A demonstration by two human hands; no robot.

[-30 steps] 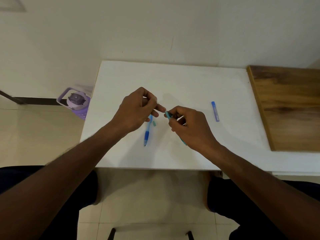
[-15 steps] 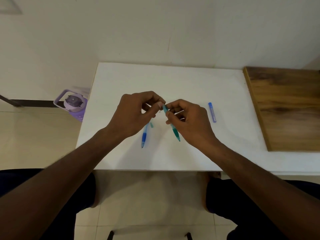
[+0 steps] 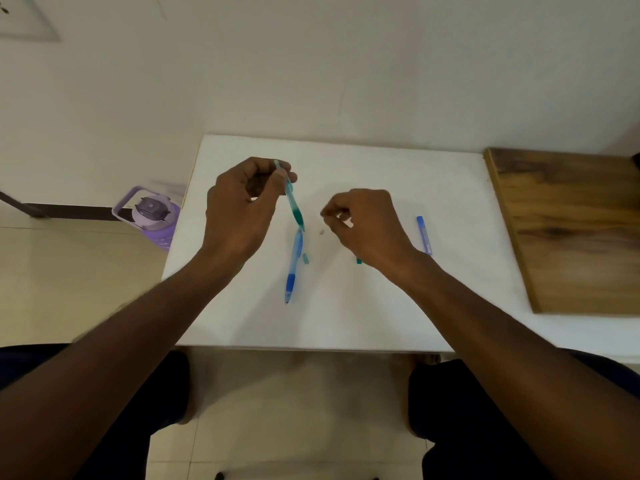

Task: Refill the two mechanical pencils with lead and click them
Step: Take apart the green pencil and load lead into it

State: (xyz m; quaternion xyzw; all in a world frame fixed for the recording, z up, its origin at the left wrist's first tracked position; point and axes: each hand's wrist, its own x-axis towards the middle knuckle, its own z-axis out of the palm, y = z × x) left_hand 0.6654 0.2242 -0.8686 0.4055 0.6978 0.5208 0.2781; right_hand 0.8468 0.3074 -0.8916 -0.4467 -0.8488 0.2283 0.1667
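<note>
Left hand [image 3: 239, 206] pinching the green pencil [image 3: 292, 199] tip-down just above the blue pencil [image 3: 293, 265] flat on the desk [image 3: 398, 306], right hand [image 3: 367, 226] curled beside, contents unclear

Soft, even indoor light, faint shadows, slight motion blur, wide-angle bending at edges.

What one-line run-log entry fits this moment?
left hand: holds green pencil | right hand: curled, contents unclear | blue pencil: lying on table
</note>
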